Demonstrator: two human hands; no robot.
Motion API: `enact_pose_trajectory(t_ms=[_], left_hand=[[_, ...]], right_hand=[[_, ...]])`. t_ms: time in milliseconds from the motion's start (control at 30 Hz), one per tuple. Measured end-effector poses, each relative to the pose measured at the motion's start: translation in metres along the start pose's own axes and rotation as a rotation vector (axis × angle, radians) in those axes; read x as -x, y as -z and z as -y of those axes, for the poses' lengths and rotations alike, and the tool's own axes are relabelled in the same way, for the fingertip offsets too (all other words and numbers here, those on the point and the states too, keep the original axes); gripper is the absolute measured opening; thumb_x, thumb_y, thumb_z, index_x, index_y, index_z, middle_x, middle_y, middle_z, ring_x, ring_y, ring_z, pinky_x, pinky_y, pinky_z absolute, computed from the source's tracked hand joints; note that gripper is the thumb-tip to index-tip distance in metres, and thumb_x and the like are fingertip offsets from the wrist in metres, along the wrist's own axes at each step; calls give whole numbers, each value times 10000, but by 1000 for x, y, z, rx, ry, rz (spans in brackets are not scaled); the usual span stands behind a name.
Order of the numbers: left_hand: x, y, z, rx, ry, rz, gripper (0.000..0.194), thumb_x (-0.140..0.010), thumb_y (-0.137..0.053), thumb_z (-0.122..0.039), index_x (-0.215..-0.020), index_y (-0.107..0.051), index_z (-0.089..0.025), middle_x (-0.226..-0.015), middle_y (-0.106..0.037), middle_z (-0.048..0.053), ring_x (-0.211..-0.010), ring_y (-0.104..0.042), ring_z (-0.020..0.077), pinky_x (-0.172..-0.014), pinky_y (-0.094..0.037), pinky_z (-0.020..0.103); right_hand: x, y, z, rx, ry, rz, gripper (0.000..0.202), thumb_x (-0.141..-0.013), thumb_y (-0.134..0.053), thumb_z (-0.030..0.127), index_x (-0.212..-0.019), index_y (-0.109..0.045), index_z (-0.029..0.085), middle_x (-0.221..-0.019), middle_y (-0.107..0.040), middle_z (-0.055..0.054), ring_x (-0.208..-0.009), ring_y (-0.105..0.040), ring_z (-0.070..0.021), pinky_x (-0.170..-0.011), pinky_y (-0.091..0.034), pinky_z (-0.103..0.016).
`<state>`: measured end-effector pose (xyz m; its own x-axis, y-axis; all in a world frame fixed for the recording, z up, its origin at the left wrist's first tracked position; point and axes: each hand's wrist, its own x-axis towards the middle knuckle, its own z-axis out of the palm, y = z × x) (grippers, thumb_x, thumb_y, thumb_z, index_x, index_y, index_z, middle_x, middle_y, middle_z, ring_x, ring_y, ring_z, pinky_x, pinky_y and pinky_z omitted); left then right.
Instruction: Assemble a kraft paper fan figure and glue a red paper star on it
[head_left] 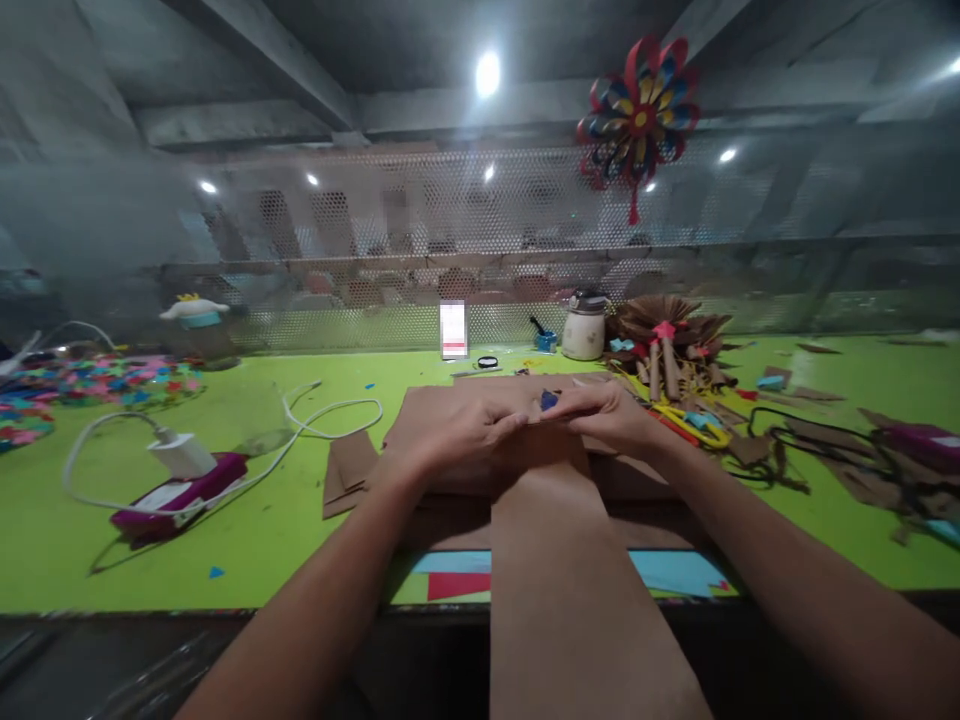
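Note:
A long strip of brown kraft paper [562, 580] runs from both hands down over the table's front edge. My left hand [484, 430] pinches the left corner of its far end. My right hand [611, 412] grips the right corner, with thumb and fingers pressed together. A small dark blue piece [550, 400] shows between the hands; I cannot tell what it is. Under the hands lie stacked brown paper sheets [435, 410], and light blue paper [671, 570] and red paper [457, 585] stick out at the front edge.
On the left are a purple power strip [232, 467] with a white charger [182, 457], a white cable [330, 408] and colourful paper stars [112, 380]. Behind stand a phone [453, 330] and a white jar [583, 330]. Folded paper fans [660, 325] and black cord [795, 435] lie right.

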<state>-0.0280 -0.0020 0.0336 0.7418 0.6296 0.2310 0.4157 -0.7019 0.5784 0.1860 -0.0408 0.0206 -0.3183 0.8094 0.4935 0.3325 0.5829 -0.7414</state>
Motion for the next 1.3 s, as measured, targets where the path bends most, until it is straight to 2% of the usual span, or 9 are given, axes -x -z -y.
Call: enact_pose_trajectory(t_ms=[100, 200, 400, 567, 767, 867, 1000, 1133, 1300], left_hand=[[2, -2, 4, 69, 24, 59, 412, -824, -365, -455, -638, -552, -139, -564, -431, -23, -550, -374, 92, -495, -292, 203], [6, -1, -2, 99, 16, 94, 380, -826, -375, -432, -672, -565, -142, -588, -462, -20, -570, -392, 95, -519, -311, 203], [5, -5, -12, 30, -39, 21, 325, -831, -393, -365, -813, -637, -151, -750, -608, 4, -681, -477, 127, -588, -351, 209], [3, -5, -14, -17, -5, 1, 298, -819, -427, -331, -840, -648, -133, -744, -620, 22, -688, -499, 134, -596, -358, 217], [4, -4, -14, 1, -21, -7, 255, -812, -432, -306, -760, -627, -150, -673, -582, 1, -647, -479, 116, -572, -353, 210], [5, -5, -15, -13, -21, -46, 237, -804, -442, -297, -816, -642, -172, -733, -629, 10, -695, -513, 132, -605, -373, 223], [7, -7, -19, -49, -32, -92, 222, -793, -457, -273, -867, -651, -194, -816, -666, 17, -746, -551, 142, -639, -388, 232], [10, -4, -30, -101, -26, -127, 216, -791, -456, -263, -825, -656, -191, -769, -669, 3, -709, -553, 129, -612, -379, 220], [13, 0, -40, -149, 32, -142, 206, -771, -471, -252, -767, -664, -178, -703, -658, -7, -637, -527, 108, -554, -345, 204]], right_hand=[[2, -1, 2, 71, 65, 14, 188, -707, -590, 254, -830, -715, 186, -757, -677, -48, -704, -587, -161, -646, -466, -270], [2, -2, 1, 132, 98, 18, 195, -737, -566, 255, -846, -713, 188, -759, -672, -51, -696, -589, -162, -621, -461, -263], [2, -2, 2, 161, 113, -23, 200, -739, -545, 201, -850, -711, 189, -781, -676, -49, -728, -593, -167, -637, -462, -266], [2, -1, 2, 57, 74, 1, 204, -707, -556, 158, -847, -703, 167, -787, -674, -51, -728, -590, -161, -641, -459, -262], [6, 16, 13, -46, -88, 218, 468, -682, -583, 170, -1149, -559, 172, -1008, -628, -64, -837, -577, -164, -636, -450, -222], [6, 19, 19, 48, -135, 236, 361, -713, -596, 293, -1051, -628, 170, -980, -640, -63, -839, -571, -176, -663, -444, -240], [4, 13, 20, 179, -143, 169, 347, -733, -564, 430, -840, -701, 129, -727, -654, -43, -678, -560, -150, -593, -418, -236], [4, 10, 16, 216, -60, 84, 329, -722, -584, 409, -774, -710, 110, -651, -639, -34, -605, -535, -128, -545, -392, -220], [5, 10, 15, 255, -6, 79, 293, -751, -563, 372, -778, -713, 122, -672, -664, -39, -610, -553, -129, -558, -406, -217]])
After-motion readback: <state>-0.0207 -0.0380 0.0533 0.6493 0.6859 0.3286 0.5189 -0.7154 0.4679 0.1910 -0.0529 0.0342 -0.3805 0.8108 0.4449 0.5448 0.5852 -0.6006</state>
